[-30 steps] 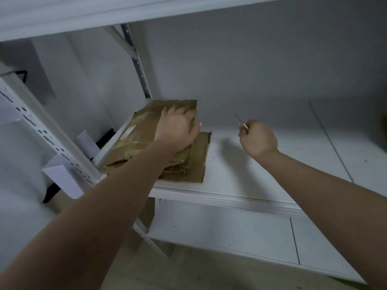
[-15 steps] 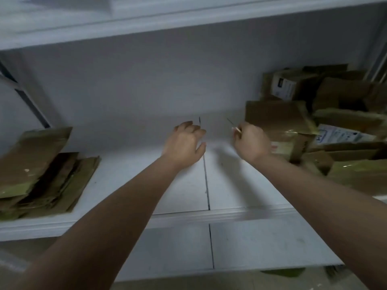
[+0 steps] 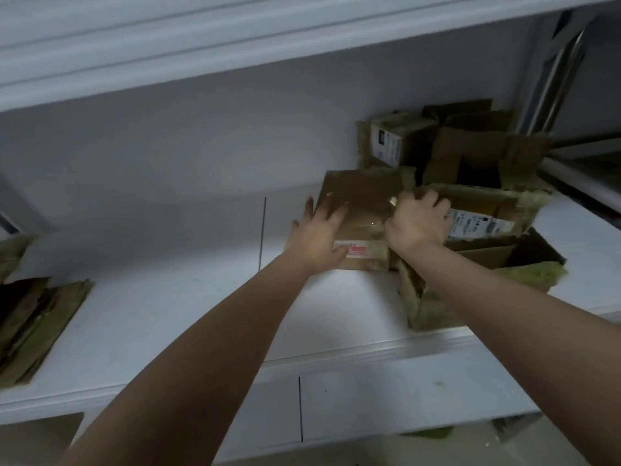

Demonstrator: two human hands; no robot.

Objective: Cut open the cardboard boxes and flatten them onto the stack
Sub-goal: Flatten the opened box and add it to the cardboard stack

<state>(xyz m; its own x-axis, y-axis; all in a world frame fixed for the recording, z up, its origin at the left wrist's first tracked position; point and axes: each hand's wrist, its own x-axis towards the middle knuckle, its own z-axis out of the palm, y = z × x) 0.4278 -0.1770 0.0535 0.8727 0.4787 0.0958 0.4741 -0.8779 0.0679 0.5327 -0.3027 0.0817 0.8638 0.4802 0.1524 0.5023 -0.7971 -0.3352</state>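
The person shows 2 bare forearms, with no sleeve reaching into view on either one. Neither wrist carries a watch, band or bracelet. The left hand (image 3: 317, 235) wears no glove and no ring that can be made out. The right hand (image 3: 416, 225) is likewise ungloved, and its fingers show no ring either. The picture is dim and slightly blurred, so nails and finer marks on the fingers cannot be told.

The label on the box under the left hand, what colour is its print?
Red print on a white label, seen in the head view, on the box.
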